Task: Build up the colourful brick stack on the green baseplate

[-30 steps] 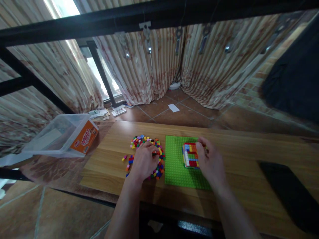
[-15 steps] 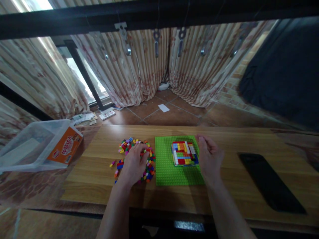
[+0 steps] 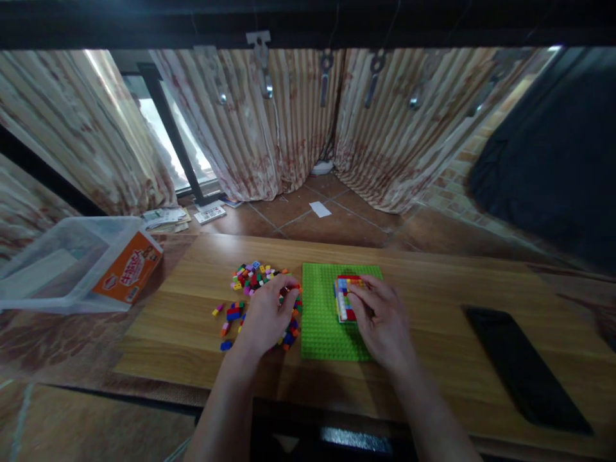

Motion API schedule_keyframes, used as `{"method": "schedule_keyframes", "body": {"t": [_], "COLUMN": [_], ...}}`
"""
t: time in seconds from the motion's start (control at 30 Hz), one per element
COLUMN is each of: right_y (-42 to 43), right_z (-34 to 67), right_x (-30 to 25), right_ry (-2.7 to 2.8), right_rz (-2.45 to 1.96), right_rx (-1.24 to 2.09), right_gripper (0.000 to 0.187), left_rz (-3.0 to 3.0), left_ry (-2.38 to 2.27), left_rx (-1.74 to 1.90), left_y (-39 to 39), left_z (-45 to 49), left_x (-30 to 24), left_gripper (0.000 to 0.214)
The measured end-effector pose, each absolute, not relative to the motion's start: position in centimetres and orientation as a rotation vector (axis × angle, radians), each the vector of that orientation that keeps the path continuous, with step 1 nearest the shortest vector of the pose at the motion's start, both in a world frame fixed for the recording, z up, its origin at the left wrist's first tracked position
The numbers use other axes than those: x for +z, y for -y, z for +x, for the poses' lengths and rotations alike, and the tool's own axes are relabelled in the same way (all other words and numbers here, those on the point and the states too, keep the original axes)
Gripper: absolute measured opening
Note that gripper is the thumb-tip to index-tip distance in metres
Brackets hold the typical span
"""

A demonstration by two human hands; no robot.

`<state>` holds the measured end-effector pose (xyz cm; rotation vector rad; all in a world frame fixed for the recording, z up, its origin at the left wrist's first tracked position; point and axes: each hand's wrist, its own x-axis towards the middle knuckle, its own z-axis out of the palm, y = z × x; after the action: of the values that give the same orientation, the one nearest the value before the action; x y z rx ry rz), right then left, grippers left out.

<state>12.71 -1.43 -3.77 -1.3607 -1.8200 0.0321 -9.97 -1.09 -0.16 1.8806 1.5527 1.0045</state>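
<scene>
The right hand (image 3: 385,321) curled over the brick block (image 3: 342,303) on the green baseplate (image 3: 317,337), the left hand (image 3: 270,312) half-curled among loose bricks (image 3: 251,277); whether either gripped anything, I couldn't tell! A crooked press risked skewing the block, a careless drag scattering bricks.

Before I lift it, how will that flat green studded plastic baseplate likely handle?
The green baseplate looks thin, so it may flex slightly. The multicoloured stack of bricks sits nearer its far edge, so that side could feel heavier. Lying flat on the brown wooden tabletop, it seems more apt to slide than roll.
</scene>
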Motion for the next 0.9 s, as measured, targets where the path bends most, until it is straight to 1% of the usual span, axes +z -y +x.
{"method": "schedule_keyframes", "body": {"t": [0.37,0.57,0.77,0.9], "right_y": [1.6,2.0,2.5,2.4], "right_z": [11.9,11.6,12.0,12.7], "right_x": [-4.9,-5.2,-5.1,-3.9], "right_ry": [1.758,1.761,1.76,1.623], "right_rz": [-1.374,-1.397,-1.36,-1.357], "right_rx": [0.002,-0.038,0.072,0.173], "right_gripper": [0.026,0.027,0.031,0.038], "left_rz": [1.885,1.806,1.639,1.439], "left_ry": [-1.536,-1.421,-1.305,-1.236], "left_rx": [0.984,1.041,1.098,1.116], "left_y": [1.3,1.6,1.6,1.5], "left_z": [-9.8,-8.8,-7.0,-6.1], "left_x": [-0.3,-0.3,-0.7,-0.7], "left_gripper": [0.014,0.015,0.017,0.019]}}
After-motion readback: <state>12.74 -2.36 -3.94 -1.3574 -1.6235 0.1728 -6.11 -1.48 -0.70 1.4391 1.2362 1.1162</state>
